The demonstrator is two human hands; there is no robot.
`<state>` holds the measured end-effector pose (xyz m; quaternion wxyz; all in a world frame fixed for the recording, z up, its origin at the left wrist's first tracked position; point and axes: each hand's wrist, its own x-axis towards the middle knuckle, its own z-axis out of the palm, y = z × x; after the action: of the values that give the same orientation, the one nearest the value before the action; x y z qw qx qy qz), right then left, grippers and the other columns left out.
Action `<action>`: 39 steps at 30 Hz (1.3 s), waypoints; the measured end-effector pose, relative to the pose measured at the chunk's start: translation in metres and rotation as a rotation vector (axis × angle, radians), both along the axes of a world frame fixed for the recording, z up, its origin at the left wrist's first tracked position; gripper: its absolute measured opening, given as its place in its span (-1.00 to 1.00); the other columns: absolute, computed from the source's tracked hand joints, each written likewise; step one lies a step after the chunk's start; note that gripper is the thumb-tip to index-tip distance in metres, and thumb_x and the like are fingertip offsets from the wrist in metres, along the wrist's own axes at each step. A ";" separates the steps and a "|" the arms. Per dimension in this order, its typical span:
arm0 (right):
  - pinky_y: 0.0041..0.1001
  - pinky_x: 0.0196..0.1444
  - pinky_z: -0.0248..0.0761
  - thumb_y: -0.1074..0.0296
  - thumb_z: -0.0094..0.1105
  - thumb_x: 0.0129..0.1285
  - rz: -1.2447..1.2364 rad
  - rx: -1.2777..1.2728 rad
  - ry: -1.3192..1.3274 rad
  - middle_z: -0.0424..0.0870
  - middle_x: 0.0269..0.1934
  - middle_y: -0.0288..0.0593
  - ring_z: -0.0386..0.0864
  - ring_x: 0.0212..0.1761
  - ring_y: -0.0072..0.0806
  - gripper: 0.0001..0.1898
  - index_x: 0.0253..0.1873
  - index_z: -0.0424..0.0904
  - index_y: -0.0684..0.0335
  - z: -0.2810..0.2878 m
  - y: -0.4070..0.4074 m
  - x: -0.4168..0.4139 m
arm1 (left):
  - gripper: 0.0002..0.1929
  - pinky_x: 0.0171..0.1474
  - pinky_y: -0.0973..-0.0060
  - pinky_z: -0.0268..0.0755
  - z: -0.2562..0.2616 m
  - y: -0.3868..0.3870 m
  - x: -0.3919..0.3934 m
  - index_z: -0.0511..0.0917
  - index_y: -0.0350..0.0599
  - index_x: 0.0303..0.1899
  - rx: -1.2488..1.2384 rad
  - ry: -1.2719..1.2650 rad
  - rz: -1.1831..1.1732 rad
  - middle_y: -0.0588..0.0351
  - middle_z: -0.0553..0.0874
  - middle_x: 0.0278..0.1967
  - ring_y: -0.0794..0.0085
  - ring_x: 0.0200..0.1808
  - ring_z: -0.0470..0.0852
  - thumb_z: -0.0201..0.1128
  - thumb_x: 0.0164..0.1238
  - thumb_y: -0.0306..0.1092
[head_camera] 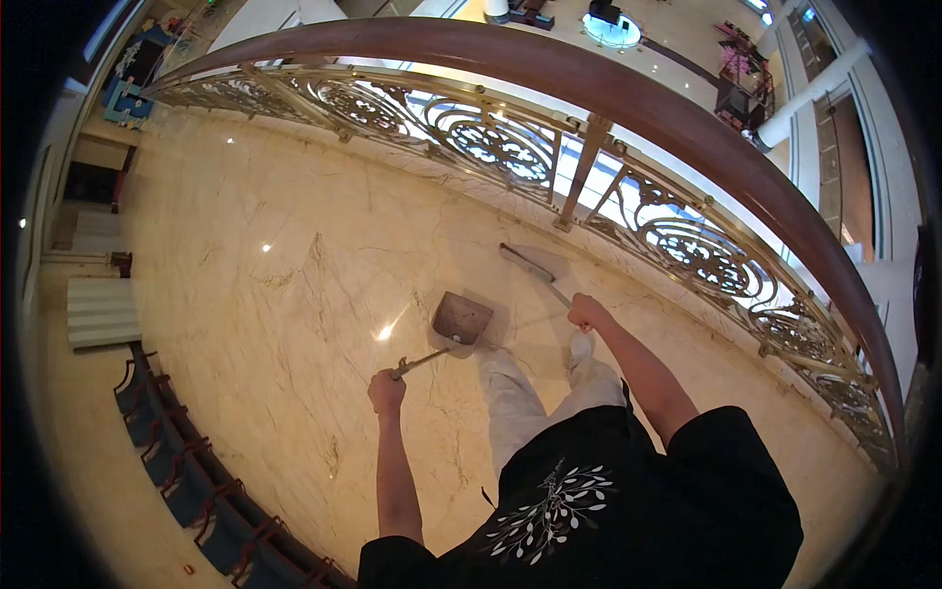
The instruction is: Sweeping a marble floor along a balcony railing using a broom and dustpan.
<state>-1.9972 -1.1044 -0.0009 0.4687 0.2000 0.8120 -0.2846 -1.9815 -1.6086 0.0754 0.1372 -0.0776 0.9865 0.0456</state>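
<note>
My left hand (387, 392) grips the upper end of a long handle that leads down to a brown dustpan (462, 318). A small pale scrap (456, 338) lies inside the pan near its handle side. My right hand (589, 312) is closed around the handle of a broom, whose narrow head (527, 263) is low over the floor, close to the railing. Whether the bristles touch the marble is hard to tell. The dustpan sits just in front of my left leg, apart from the broom head.
Beyond the broom curves a balustrade with a wooden handrail (471, 38) and ornate brass panels (500, 151); a lower hall shows past it. A row of dark chairs (195, 482) lines the left. Polished marble floor (294, 309) spreads between them.
</note>
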 end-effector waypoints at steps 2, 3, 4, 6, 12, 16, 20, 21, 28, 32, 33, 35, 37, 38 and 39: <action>-0.24 -0.53 0.53 0.53 0.17 0.11 -0.002 -0.024 0.001 0.70 -0.52 0.16 0.71 -0.54 -0.20 -0.85 -0.32 0.62 0.54 -0.002 -0.048 -0.026 | -0.82 -0.27 0.14 0.58 -0.024 -0.052 -0.043 0.75 -0.13 -0.35 0.033 -0.003 -0.019 -0.13 0.75 -0.41 -0.01 -0.33 0.75 0.25 0.25 -0.27; -0.24 -0.48 0.58 0.55 0.14 0.18 -0.006 -0.043 -0.007 0.70 -0.50 0.16 0.72 -0.51 -0.18 -0.85 -0.24 0.62 0.55 -0.005 -0.076 -0.031 | -0.82 -0.26 0.14 0.58 -0.038 -0.079 -0.057 0.75 -0.13 -0.34 0.070 -0.014 -0.039 -0.12 0.76 -0.39 0.00 -0.31 0.75 0.26 0.24 -0.27; -0.24 -0.48 0.58 0.55 0.14 0.18 0.002 -0.034 -0.020 0.70 -0.50 0.16 0.72 -0.51 -0.18 -0.85 -0.24 0.62 0.55 -0.011 -0.104 -0.038 | -0.83 -0.25 0.15 0.59 -0.051 -0.091 -0.080 0.75 -0.13 -0.35 0.014 -0.071 -0.019 -0.11 0.76 -0.39 0.01 -0.30 0.76 0.28 0.22 -0.28; -0.23 -0.45 0.62 0.49 0.17 0.20 -0.068 -0.095 0.029 0.72 -0.47 0.17 0.74 -0.49 -0.23 -0.80 -0.20 0.63 0.56 -0.017 -0.172 -0.050 | -0.84 -0.24 0.15 0.60 -0.069 -0.136 -0.109 0.75 -0.14 -0.35 -0.031 -0.152 -0.006 -0.11 0.76 -0.39 0.02 -0.30 0.77 0.29 0.20 -0.28; -0.30 -0.50 0.61 0.39 0.26 0.09 0.074 -0.081 -0.040 0.73 -0.52 0.07 0.72 -0.57 -0.28 -0.77 -0.36 0.63 0.54 -0.062 -0.326 -0.076 | -0.86 -0.24 0.17 0.62 -0.089 -0.184 -0.224 0.73 -0.15 -0.36 0.004 -0.196 0.020 -0.12 0.77 -0.37 0.05 -0.28 0.78 0.32 0.17 -0.30; -0.33 -0.50 0.54 0.40 0.21 0.03 0.202 -0.229 -0.132 0.69 -0.59 -0.02 0.68 -0.59 -0.38 -0.80 -0.40 0.62 0.48 -0.028 -0.392 -0.127 | -0.87 -0.26 0.20 0.63 -0.104 -0.250 -0.217 0.72 -0.16 -0.37 0.009 -0.179 0.075 -0.12 0.77 -0.38 0.05 -0.30 0.78 0.32 0.14 -0.33; -0.39 -0.56 0.45 0.40 0.20 0.04 0.025 -0.430 -0.063 0.63 -0.64 -0.12 0.59 -0.63 -0.49 -0.83 -0.40 0.62 0.43 -0.005 -0.359 -0.184 | -0.85 -0.25 0.17 0.60 -0.096 -0.262 -0.230 0.73 -0.17 -0.36 0.044 -0.230 0.111 -0.12 0.76 -0.38 0.02 -0.31 0.76 0.29 0.16 -0.31; -0.41 -0.59 0.40 0.38 0.21 0.04 0.014 -0.464 -0.099 0.60 -0.66 -0.15 0.54 -0.66 -0.50 -0.83 -0.40 0.62 0.41 0.005 -0.353 -0.198 | -0.85 -0.25 0.17 0.60 -0.094 -0.275 -0.231 0.73 -0.16 -0.37 0.041 -0.230 0.106 -0.11 0.76 -0.39 0.02 -0.31 0.76 0.28 0.16 -0.31; -0.39 -0.64 0.36 0.32 0.21 0.04 -0.004 -0.372 0.030 0.59 -0.68 -0.11 0.52 -0.72 -0.45 -0.76 -0.27 0.62 0.39 0.051 -0.323 -0.275 | -0.85 -0.28 0.13 0.58 -0.044 -0.311 -0.269 0.73 -0.04 -0.34 0.075 -0.177 0.113 -0.11 0.75 -0.40 -0.01 -0.33 0.74 0.23 0.17 -0.28; -0.34 -0.61 0.43 0.34 0.15 0.04 0.120 -0.276 0.159 0.64 -0.63 0.04 0.60 -0.69 -0.29 -0.73 -0.21 0.61 0.43 0.048 -0.328 -0.353 | -0.83 -0.28 0.12 0.58 -0.014 -0.314 -0.336 0.73 -0.06 -0.33 0.004 -0.126 0.172 -0.10 0.74 -0.43 -0.03 -0.35 0.73 0.23 0.18 -0.25; -0.30 -0.53 0.49 0.36 0.13 0.04 0.105 -0.236 0.225 0.66 -0.56 0.11 0.65 -0.62 -0.22 -0.75 -0.24 0.60 0.43 0.027 -0.323 -0.366 | -0.83 -0.28 0.12 0.58 -0.009 -0.307 -0.351 0.73 -0.06 -0.33 -0.013 -0.109 0.168 -0.10 0.74 -0.43 -0.03 -0.35 0.73 0.23 0.18 -0.25; -0.25 -0.44 0.56 0.37 0.12 0.03 0.071 -0.229 0.310 0.69 -0.50 0.18 0.70 -0.54 -0.16 -0.76 -0.27 0.59 0.44 0.016 -0.342 -0.430 | -0.82 -0.29 0.12 0.57 -0.001 -0.303 -0.380 0.73 -0.08 -0.34 -0.003 0.062 0.201 -0.11 0.73 -0.45 -0.04 -0.38 0.72 0.22 0.21 -0.25; -0.19 -0.24 0.61 0.38 0.14 0.06 0.041 -0.216 0.093 0.71 -0.40 0.23 0.74 -0.35 -0.09 -0.76 -0.25 0.56 0.47 0.032 -0.351 -0.486 | -0.81 -0.29 0.12 0.57 0.015 -0.303 -0.416 0.74 -0.09 -0.35 -0.012 0.014 0.241 -0.11 0.73 -0.45 -0.04 -0.39 0.72 0.22 0.22 -0.25; -0.19 -0.24 0.61 0.38 0.14 0.06 0.019 -0.214 0.095 0.71 -0.40 0.23 0.74 -0.35 -0.09 -0.76 -0.25 0.56 0.47 0.037 -0.352 -0.511 | -0.80 -0.29 0.12 0.57 0.018 -0.292 -0.443 0.74 -0.10 -0.36 0.012 -0.033 0.280 -0.12 0.73 -0.45 -0.03 -0.39 0.72 0.22 0.23 -0.25; -0.19 -0.26 0.61 0.40 0.15 0.07 0.076 -0.149 0.187 0.71 -0.39 0.19 0.75 -0.35 -0.10 -0.73 -0.19 0.56 0.50 0.043 -0.366 -0.531 | -0.80 -0.29 0.12 0.57 0.023 -0.290 -0.463 0.74 -0.10 -0.36 0.006 -0.036 0.279 -0.12 0.73 -0.45 -0.03 -0.39 0.72 0.22 0.23 -0.25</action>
<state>-2.5283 -1.4707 0.0419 0.4150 0.1061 0.8357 -0.3437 -2.4443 -1.8987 0.0983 0.1476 -0.2144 0.9633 0.0658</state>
